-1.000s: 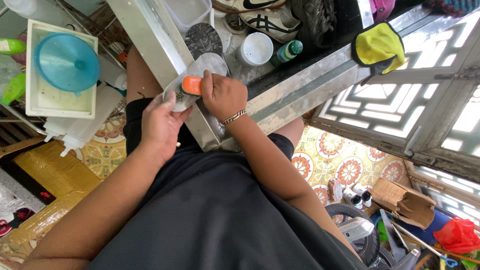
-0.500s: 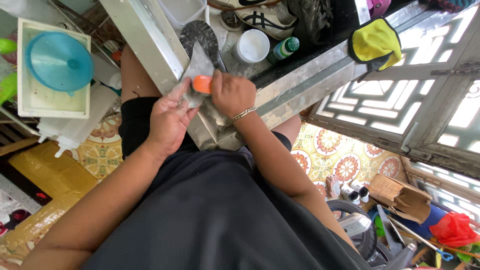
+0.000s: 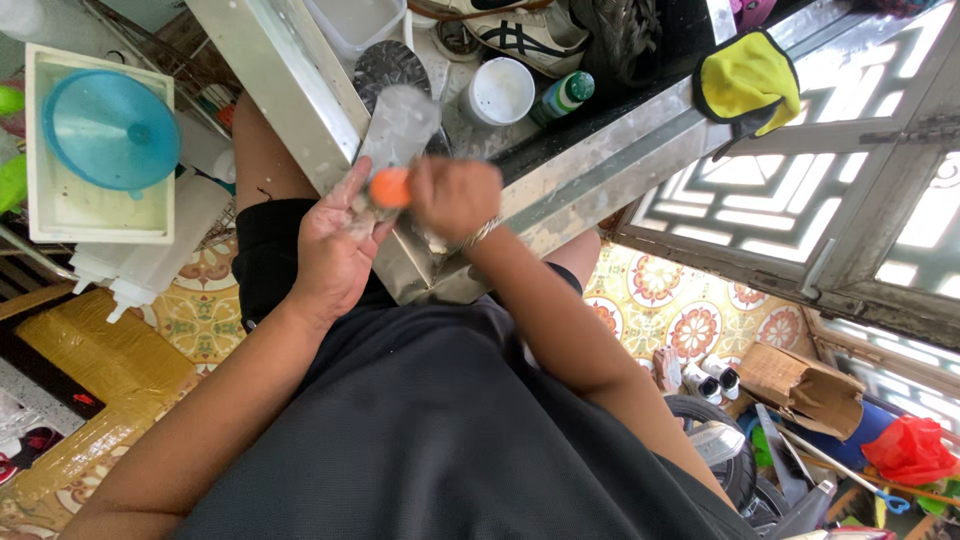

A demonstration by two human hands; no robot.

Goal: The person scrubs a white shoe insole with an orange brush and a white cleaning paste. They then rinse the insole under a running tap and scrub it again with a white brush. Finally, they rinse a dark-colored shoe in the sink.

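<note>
Both our hands work at the metal sink: left hand fingers wrapped around a grey insole, right hand clenched on an orange brush touching it.

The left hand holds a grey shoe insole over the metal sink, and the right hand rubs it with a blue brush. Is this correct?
Not quite: the brush is orange, not blue. The head view shows the right hand pressing it on the grey insole, which the left hand holds over the metal sink.
</note>
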